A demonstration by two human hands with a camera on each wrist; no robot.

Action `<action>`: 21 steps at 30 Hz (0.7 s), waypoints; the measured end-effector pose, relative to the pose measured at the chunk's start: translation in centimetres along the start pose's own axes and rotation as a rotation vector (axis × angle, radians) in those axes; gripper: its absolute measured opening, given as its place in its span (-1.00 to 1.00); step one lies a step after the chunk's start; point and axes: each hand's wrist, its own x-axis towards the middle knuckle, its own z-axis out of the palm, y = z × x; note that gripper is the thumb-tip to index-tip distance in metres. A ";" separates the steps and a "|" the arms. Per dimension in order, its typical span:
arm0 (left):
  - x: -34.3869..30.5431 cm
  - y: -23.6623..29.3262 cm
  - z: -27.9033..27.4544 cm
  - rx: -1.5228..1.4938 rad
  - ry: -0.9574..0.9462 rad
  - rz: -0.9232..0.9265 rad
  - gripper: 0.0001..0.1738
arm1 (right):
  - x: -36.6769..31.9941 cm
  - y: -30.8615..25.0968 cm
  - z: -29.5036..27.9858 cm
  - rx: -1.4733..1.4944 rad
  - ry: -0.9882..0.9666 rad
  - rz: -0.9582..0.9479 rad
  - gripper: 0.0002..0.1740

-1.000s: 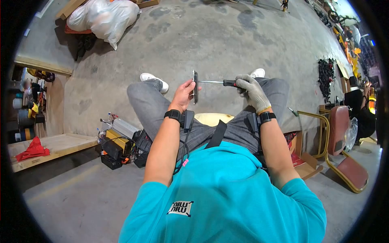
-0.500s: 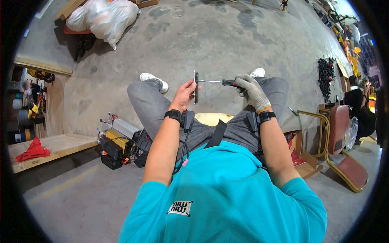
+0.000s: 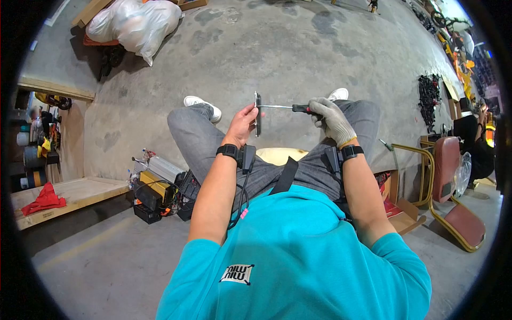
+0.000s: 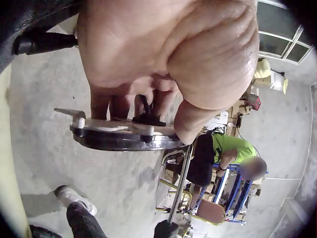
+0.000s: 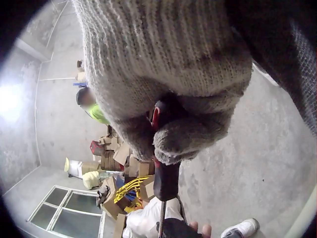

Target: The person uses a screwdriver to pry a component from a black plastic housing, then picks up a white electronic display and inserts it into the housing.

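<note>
A narrow dark part with a shiny edge (image 3: 258, 114) stands upright in the bare left hand (image 3: 242, 125), pinched between thumb and fingers. The left wrist view shows its curved black side (image 4: 126, 141) below the palm, the thumb at one end. My gloved right hand (image 3: 333, 121) grips the black and red handle (image 5: 166, 179) of a screwdriver. Its metal shaft (image 3: 277, 106) points left, and the tip meets the part near the left fingertips. Exactly where the tip touches is too small to tell.
Electronic parts with a yellow piece (image 3: 153, 184) lie on the floor at the left, by a wooden ledge (image 3: 80, 194) with a red cloth (image 3: 45, 199). White bags (image 3: 136, 26) are at the upper left. A folding chair (image 3: 447, 165) and a cardboard box (image 3: 408, 218) stand at the right.
The screwdriver and right hand have shifted very slightly left. Both hands keep their hold.
</note>
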 end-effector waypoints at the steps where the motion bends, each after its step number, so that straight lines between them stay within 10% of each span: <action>1: 0.0 0.0 0.0 -0.004 -0.003 0.002 -0.49 | 0.0 0.0 0.0 0.000 0.000 0.001 -0.57; 21: -0.1 0.0 0.1 0.003 0.022 0.022 -0.44 | -0.8 -1.0 0.5 -0.112 0.045 0.188 -0.53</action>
